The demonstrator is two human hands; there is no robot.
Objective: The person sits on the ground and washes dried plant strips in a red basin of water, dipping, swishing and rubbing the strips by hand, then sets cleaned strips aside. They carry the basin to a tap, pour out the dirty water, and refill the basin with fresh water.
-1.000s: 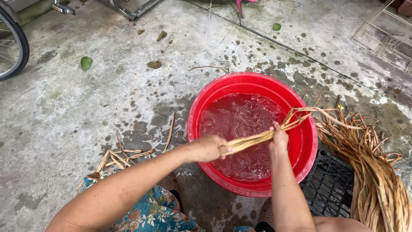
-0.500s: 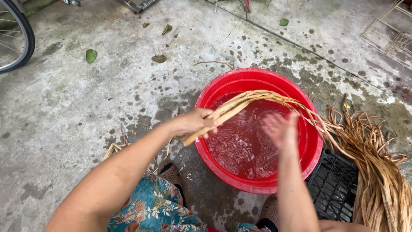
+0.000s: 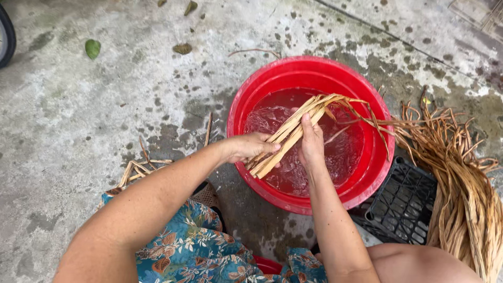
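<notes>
A red plastic basin (image 3: 262,84) full of water stands on the wet concrete. Over it I hold a bundle of flat tan plant strips (image 3: 293,126), slanting from lower left to upper right. My left hand (image 3: 250,147) grips the bundle's lower end at the basin's near rim. My right hand (image 3: 312,144) wraps around the middle of the same strips, fingers pointing up. The strips' far ends trail over the basin's right rim toward a big heap of the same dry strips (image 3: 461,194).
The heap lies on a black plastic crate (image 3: 401,207) right of the basin. Loose strip offcuts (image 3: 139,167) lie on the concrete by my left knee. Leaves (image 3: 93,48) dot the ground; a bicycle tyre (image 3: 6,34) shows at the far left edge.
The bundle went from lying low across the basin to raised and arched, then came down again. My right hand let go briefly and now grips the strips again, close to my left hand.
</notes>
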